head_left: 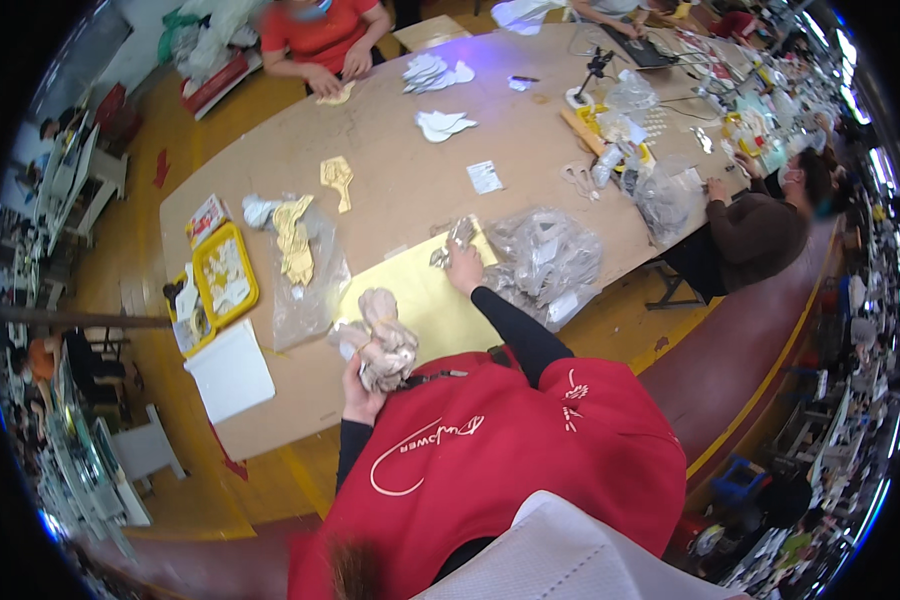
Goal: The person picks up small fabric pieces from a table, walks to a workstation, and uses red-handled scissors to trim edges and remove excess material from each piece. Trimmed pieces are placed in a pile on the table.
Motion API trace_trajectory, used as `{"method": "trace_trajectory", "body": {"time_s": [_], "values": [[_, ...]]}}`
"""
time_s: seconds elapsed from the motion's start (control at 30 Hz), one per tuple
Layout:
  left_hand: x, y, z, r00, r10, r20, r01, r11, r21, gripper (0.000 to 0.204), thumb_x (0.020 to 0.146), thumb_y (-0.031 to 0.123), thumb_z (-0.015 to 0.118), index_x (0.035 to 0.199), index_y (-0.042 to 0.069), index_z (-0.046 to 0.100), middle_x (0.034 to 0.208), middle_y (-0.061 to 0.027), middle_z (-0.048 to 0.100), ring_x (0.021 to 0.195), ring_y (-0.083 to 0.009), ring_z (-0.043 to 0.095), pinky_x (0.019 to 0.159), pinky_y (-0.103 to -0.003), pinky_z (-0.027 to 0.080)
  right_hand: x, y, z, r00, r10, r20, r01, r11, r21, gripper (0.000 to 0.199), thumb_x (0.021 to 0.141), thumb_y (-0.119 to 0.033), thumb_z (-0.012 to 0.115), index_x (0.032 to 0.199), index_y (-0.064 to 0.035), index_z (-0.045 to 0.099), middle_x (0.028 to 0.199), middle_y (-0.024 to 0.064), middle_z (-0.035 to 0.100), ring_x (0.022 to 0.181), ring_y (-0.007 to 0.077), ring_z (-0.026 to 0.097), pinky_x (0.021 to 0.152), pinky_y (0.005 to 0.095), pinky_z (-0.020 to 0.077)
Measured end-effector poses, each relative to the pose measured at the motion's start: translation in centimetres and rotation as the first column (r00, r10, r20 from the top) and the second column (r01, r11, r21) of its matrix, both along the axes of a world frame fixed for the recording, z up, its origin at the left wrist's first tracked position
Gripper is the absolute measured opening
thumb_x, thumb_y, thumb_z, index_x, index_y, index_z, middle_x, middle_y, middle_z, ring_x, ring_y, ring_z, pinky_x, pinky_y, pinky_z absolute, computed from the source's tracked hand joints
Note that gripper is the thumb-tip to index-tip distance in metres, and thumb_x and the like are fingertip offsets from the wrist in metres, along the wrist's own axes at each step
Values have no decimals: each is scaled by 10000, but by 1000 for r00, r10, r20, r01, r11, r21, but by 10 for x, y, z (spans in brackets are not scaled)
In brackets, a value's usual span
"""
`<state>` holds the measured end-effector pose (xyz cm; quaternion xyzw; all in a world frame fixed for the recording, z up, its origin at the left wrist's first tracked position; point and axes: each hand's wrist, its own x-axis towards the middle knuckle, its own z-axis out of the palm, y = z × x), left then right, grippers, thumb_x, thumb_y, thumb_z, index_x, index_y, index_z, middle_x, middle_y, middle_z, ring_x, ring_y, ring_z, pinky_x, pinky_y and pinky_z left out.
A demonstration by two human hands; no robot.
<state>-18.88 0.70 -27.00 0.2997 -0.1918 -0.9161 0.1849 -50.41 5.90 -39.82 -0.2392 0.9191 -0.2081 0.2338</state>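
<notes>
My left hand (361, 396) is closed on the lower side of a bundle of pale beige fabric pieces (378, 335), bunched together and glove-like in shape. It is held near the table's front edge, in front of my red apron. Farther right, my right hand (464, 270) reaches over a yellow sheet (410, 285). Its fingers are closed on a small shiny grey bundle (457, 240) by the sheet's far right corner. What that bundle is made of is too small to tell. Beside my right hand lies a large crumpled clear plastic bag (547, 258).
To the left are yellow trays (253, 262), a white sheet (232, 372) and yellow fabric pieces (297, 240) on a plastic bag. White cut pieces (442, 125) lie farther back. One person in red (320, 42) works across the table (390, 190); another (770, 215) sits right.
</notes>
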Motion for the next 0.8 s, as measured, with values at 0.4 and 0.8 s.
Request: {"method": "trace_trajectory", "body": {"time_s": [0.4, 0.8], "values": [[15, -21, -13, 996, -38, -78, 32, 997, -77, 604, 903, 415, 641, 1356, 45, 489, 1388, -126, 527, 1288, -304, 500, 1088, -484, 405, 2, 50, 189, 736, 515, 440, 187, 469, -863, 578, 814, -56, 669, 1372, -120, 534, 1201, 47, 627, 983, 146, 621, 848, 275, 501], [-54, -1, 23, 923, -215, -319, 237, 971, 31, 657, 952, 353, 607, 1475, 76, 323, 1432, -122, 477, 1272, -299, 516, 1073, -469, 426, 95, 72, 269, 592, 775, -222, -743, 417, -524, 694, 867, -433, 672, 1478, -219, 422, 1433, 290, 382, 1348, 447, 345, 1140, 509, 256]]}}
